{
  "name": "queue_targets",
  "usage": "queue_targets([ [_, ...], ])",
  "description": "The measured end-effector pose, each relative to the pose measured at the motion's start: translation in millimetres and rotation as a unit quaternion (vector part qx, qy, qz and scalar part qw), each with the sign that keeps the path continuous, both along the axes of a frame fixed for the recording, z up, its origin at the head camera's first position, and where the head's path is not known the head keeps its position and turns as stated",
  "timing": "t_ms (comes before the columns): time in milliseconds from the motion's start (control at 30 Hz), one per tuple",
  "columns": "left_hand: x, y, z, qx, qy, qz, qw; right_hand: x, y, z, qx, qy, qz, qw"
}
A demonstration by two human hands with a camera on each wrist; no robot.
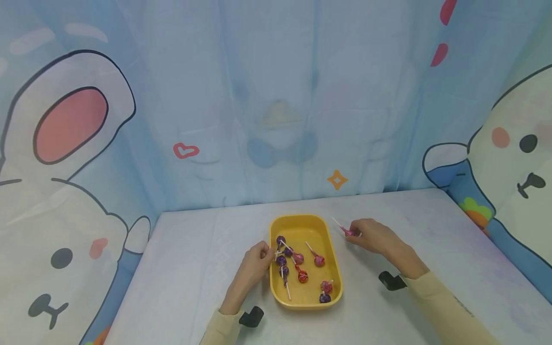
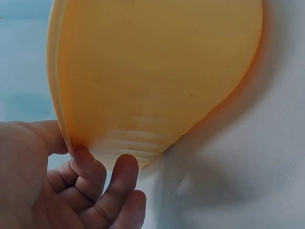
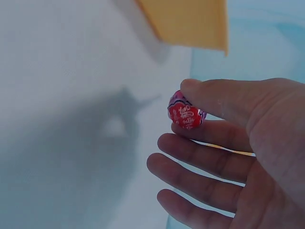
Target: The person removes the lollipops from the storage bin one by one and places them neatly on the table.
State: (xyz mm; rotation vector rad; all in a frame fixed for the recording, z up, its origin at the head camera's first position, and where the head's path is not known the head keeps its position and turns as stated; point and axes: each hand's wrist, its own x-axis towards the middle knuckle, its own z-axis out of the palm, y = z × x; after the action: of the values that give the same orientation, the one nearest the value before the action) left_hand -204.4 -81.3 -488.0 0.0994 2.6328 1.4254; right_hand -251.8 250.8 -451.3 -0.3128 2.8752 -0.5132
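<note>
My left hand [image 1: 255, 262] pinches the left rim of a yellow tray [image 1: 306, 303], thumb inside and fingers curled under the edge, as the left wrist view shows. Inside the tray lie several wrapped lollipops: purple ones along the left side, a red one [image 1: 303, 276] in the middle, and a pink one [image 1: 319, 260] to the right. To the right of the tray, my right hand [image 1: 374, 235] holds a pink-and-red lollipop [image 3: 186, 113] by its wrapped head between thumb and index finger. Its white stick points up and left toward the tray. The other fingers are spread loosely.
A white tabletop [image 1: 194, 268] lies under the tray and both hands. Behind it hangs a light blue curtain [image 1: 276, 96] printed with cartoon animals. Dark wrist cameras [image 1: 391, 281] sit by both light yellow sleeves [image 1: 444, 306].
</note>
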Motion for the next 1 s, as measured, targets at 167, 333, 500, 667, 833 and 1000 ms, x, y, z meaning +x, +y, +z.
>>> queue_targets([
  [167,-1.1,0.0,-0.6,-0.004,-0.003,0.002,1.0000,-0.7,10.8,-7.5,0.023,-0.002,-0.010,0.9997],
  [333,-1.7,0.4,-0.7,-0.005,-0.012,0.006,0.9999,1.4,17.4,-10.2,0.045,0.000,-0.011,0.9989],
  [500,-0.4,0.6,-1.1,-0.005,-0.008,0.006,0.9999,2.9,19.5,-11.3,0.053,-0.012,-0.019,0.9983],
  [667,-0.2,1.0,0.1,-0.013,-0.009,0.011,0.9998,1.6,22.1,-12.9,0.056,-0.011,-0.020,0.9982],
  [833,-0.7,1.0,0.4,-0.008,-0.012,0.009,0.9999,0.3,23.6,-14.1,0.055,-0.014,-0.024,0.9981],
  [1000,-0.8,0.7,-1.0,-0.010,-0.004,0.005,0.9999,0.9,24.2,-14.9,0.051,-0.020,-0.028,0.9981],
])
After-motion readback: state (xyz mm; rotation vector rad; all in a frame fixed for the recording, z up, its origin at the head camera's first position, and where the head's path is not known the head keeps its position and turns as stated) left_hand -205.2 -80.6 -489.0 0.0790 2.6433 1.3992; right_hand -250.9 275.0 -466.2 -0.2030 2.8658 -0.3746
